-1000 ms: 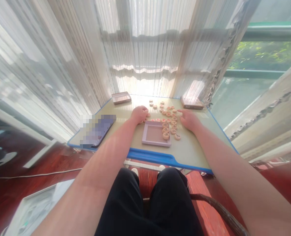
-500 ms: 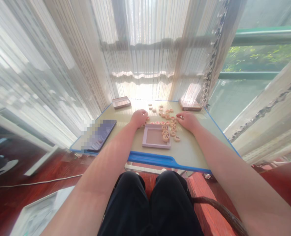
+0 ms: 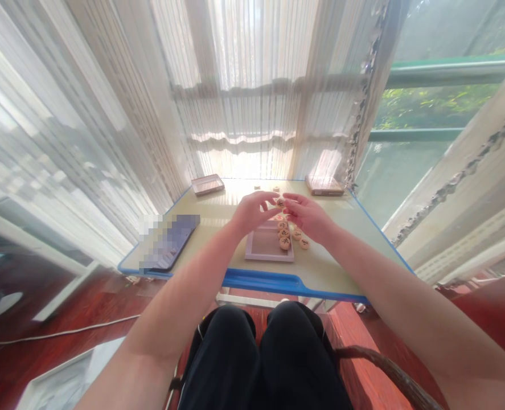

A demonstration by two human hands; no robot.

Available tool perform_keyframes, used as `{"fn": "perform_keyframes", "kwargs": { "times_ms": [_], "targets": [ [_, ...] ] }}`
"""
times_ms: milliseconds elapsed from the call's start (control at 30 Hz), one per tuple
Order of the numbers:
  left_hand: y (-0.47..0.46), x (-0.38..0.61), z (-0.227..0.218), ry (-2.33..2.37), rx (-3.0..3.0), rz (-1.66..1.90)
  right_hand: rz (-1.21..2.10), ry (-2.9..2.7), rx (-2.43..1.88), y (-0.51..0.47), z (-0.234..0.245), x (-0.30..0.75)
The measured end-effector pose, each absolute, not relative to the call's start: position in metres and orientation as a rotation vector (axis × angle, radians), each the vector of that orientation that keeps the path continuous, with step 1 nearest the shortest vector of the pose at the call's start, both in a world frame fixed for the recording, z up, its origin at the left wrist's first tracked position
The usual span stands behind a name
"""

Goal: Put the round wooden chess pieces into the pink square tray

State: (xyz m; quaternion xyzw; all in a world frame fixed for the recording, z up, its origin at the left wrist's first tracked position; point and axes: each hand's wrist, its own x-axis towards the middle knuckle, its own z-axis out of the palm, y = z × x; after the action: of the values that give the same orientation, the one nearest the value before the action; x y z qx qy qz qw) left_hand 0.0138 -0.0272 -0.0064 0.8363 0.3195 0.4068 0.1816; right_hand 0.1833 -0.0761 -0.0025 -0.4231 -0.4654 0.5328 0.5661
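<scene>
1. The left hand (image 3: pixel 252 212) and the right hand (image 3: pixel 306 216) are raised above the table (image 3: pixel 218 213), fingertips meeting over its middle.
2. Between those fingertips sits a round wooden game piece (image 3: pixel 280 203); which hand actually grips it cannot be told, and both hands have loosely curled fingers.
3. Just below the hands lies a shallow pale tray (image 3: pixel 266 245), with a column of similar pieces (image 3: pixel 283 233) along its right side and two more just beside it on the tabletop.
4. A few pieces lie farther off near the window edge.
5. A dark phone (image 3: pixel 173 240) rests on the left of the table.
6. Two flat boxes (image 3: pixel 208 184) sit at the far corners, against sheer curtains (image 3: pixel 243 85).
</scene>
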Motion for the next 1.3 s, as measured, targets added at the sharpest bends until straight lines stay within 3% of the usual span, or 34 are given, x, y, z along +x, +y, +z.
{"fn": "perform_keyframes", "kwargs": {
  "times_ms": [367,767,1200,1300],
  "targets": [
    [-0.033,0.012,-0.004,0.718,2.751,1.456,1.405,-1.124,-0.947,-0.082,0.001,0.184],
    [-0.033,0.015,-0.006,0.592,2.741,1.402,0.915,-1.393,-1.11,-0.087,0.005,0.186],
    [-0.039,0.021,-0.009,0.899,2.703,1.539,1.024,-1.199,-0.999,-0.087,0.008,0.185],
    [-0.039,0.02,-0.006,0.964,2.674,1.42,1.016,-1.209,-1.087,-0.084,0.009,0.188]
  ]
}}
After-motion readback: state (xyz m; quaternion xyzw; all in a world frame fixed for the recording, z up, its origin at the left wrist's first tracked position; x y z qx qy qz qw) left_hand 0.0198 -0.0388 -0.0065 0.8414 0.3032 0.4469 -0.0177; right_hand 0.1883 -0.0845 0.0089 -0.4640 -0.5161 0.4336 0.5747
